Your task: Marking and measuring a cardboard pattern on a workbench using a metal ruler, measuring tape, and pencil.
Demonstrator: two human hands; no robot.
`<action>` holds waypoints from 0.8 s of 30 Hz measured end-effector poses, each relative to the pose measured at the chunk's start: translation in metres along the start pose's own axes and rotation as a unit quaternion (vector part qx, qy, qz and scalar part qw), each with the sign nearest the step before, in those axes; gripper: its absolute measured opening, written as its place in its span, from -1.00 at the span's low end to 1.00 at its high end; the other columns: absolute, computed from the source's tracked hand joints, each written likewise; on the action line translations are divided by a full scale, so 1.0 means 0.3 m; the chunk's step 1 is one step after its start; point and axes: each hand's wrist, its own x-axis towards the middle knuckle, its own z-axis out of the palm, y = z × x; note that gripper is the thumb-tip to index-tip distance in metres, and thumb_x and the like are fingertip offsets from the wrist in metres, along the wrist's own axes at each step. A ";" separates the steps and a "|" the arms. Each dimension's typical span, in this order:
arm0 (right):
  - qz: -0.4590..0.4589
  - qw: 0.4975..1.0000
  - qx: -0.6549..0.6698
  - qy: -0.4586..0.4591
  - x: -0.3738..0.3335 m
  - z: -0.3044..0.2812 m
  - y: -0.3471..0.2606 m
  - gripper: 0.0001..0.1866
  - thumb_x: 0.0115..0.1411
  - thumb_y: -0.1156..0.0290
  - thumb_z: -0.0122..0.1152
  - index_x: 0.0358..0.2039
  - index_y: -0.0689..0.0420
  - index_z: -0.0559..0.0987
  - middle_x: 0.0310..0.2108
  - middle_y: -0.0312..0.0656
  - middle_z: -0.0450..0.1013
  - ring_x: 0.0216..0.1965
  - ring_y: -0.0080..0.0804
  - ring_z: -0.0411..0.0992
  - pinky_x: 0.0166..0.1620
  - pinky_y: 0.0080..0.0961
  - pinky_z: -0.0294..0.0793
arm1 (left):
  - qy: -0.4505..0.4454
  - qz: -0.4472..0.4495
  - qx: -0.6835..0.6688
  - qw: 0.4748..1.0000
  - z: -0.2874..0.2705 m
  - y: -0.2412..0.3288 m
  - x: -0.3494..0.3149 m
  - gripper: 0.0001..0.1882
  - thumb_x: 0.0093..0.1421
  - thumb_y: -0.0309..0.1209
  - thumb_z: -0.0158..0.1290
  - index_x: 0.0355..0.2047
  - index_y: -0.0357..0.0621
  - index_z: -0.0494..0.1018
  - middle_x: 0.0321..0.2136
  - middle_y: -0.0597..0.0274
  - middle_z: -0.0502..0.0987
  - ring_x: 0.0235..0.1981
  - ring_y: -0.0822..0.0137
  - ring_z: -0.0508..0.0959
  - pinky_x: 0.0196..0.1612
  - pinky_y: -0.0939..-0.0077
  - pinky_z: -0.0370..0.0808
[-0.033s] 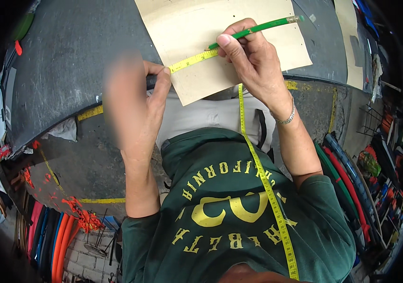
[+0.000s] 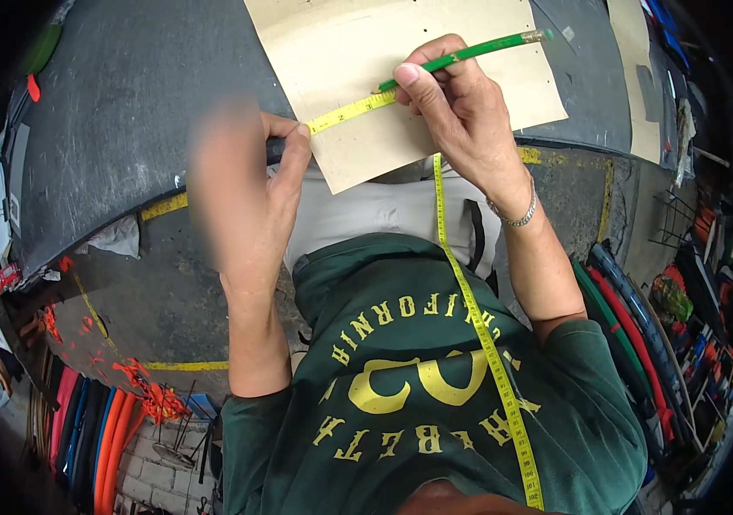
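Left fingers (image 2: 294, 154): I pinched the end of the yellow tape (image 2: 340, 116) | right fingers (image 2: 422, 90): clamped on the green pencil (image 2: 499, 43) | tan sheet (image 2: 366, 56) beneath overhung the desk (image 2: 126, 103)

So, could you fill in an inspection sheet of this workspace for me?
Surface: dark grey table, scuffed.
Job's things: beige sheet on the table, its near part reaching past the edge; yellow measuring tape across it; green pencil.
Clutter: orange tangle at lower left; pale crumpled piece by the table's edge.
Fingers: left hand, partly blurred, pinches the tape at the sheet's left edge; right hand holds the pencil, tip at the tape.
Cables: nothing seen that is clearly a cable.
Surroundings: grey floor with yellow lines; long coloured pieces at lower left, more at right.
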 end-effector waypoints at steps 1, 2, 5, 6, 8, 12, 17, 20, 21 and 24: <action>-0.001 1.000 -0.001 0.001 0.000 -0.001 0.001 -0.82 0.48 0.27 0.16 -0.15 0.12 0.53 -0.43 -0.30 0.56 -0.37 -0.66 0.53 -0.28 -0.66 0.56 | 0.001 0.001 0.000 1.000 -0.001 0.002 0.000 -0.89 0.13 -0.39 0.33 -0.38 -0.13 0.66 -0.38 0.20 0.56 -0.31 0.18 0.44 -0.20 0.26 0.38; -0.008 1.000 0.003 0.004 0.000 -0.001 0.003 -0.82 0.48 0.28 0.16 -0.15 0.13 0.53 -0.44 -0.30 0.56 -0.37 -0.65 0.54 -0.28 -0.66 0.56 | 0.001 0.000 -0.002 1.000 -0.002 0.004 0.000 -0.89 0.13 -0.39 0.33 -0.38 -0.13 0.66 -0.38 0.20 0.56 -0.32 0.18 0.44 -0.21 0.27 0.38; -0.012 1.000 0.010 0.002 0.001 -0.002 0.001 -0.82 0.48 0.28 0.16 -0.15 0.14 0.53 -0.44 -0.29 0.57 -0.37 -0.64 0.55 -0.27 -0.65 0.57 | 0.003 -0.001 -0.005 1.000 -0.002 0.004 -0.001 -0.90 0.13 -0.40 0.33 -0.38 -0.14 0.66 -0.39 0.20 0.56 -0.33 0.19 0.43 -0.22 0.28 0.37; -0.008 1.000 0.013 -0.003 0.001 -0.002 0.000 -0.81 0.48 0.28 0.17 -0.15 0.15 0.53 -0.43 -0.29 0.57 -0.36 -0.63 0.56 -0.26 -0.65 0.58 | 0.004 -0.001 -0.007 1.000 -0.001 0.003 -0.001 -0.90 0.13 -0.41 0.33 -0.39 -0.13 0.66 -0.39 0.20 0.55 -0.33 0.19 0.43 -0.23 0.29 0.37; -0.007 1.000 0.015 -0.004 0.000 0.001 0.001 -0.81 0.48 0.28 0.17 -0.15 0.15 0.54 -0.43 -0.29 0.57 -0.34 -0.63 0.57 -0.25 -0.65 0.59 | 0.006 0.001 -0.009 1.000 0.001 0.002 -0.001 -0.90 0.13 -0.41 0.33 -0.39 -0.13 0.66 -0.40 0.21 0.55 -0.33 0.20 0.43 -0.23 0.29 0.37; -0.011 1.000 0.009 -0.011 -0.001 0.000 0.005 -0.80 0.47 0.28 0.17 -0.15 0.16 0.54 -0.42 -0.28 0.57 -0.33 -0.62 0.59 -0.24 -0.64 0.61 | 0.007 -0.002 -0.010 1.000 0.002 0.003 -0.002 -0.91 0.13 -0.41 0.33 -0.39 -0.13 0.66 -0.39 0.22 0.55 -0.33 0.21 0.42 -0.23 0.29 0.36; -0.009 1.000 0.002 -0.011 -0.003 0.001 0.008 -0.80 0.47 0.27 0.17 -0.15 0.16 0.54 -0.41 -0.28 0.57 -0.34 -0.62 0.59 -0.23 -0.64 0.63 | 0.007 -0.005 -0.011 1.000 0.006 0.003 -0.002 -0.91 0.13 -0.41 0.33 -0.39 -0.13 0.66 -0.39 0.23 0.55 -0.32 0.22 0.43 -0.23 0.29 0.36; -0.009 1.000 -0.002 -0.013 -0.002 0.001 0.002 -0.79 0.47 0.26 0.17 -0.15 0.16 0.54 -0.41 -0.28 0.57 -0.34 -0.62 0.59 -0.23 -0.63 0.64 | 0.008 -0.002 -0.011 1.000 0.005 0.000 -0.003 -0.91 0.13 -0.41 0.34 -0.38 -0.13 0.66 -0.39 0.23 0.55 -0.32 0.22 0.43 -0.23 0.29 0.36; -0.006 1.000 -0.004 -0.016 -0.001 0.001 0.000 -0.79 0.47 0.26 0.17 -0.15 0.16 0.54 -0.41 -0.28 0.57 -0.33 -0.62 0.59 -0.23 -0.64 0.63 | 0.008 -0.001 -0.013 1.000 0.003 0.000 -0.003 -0.91 0.13 -0.41 0.34 -0.38 -0.13 0.66 -0.39 0.23 0.55 -0.32 0.22 0.43 -0.23 0.29 0.36; -0.010 1.000 -0.009 -0.013 -0.003 0.005 0.007 -0.79 0.47 0.26 0.17 -0.15 0.16 0.55 -0.42 -0.29 0.56 -0.35 -0.63 0.58 -0.26 -0.65 0.61 | 0.001 -0.006 -0.014 1.000 0.003 0.000 -0.003 -0.91 0.13 -0.41 0.34 -0.38 -0.13 0.66 -0.39 0.24 0.55 -0.32 0.22 0.43 -0.23 0.29 0.36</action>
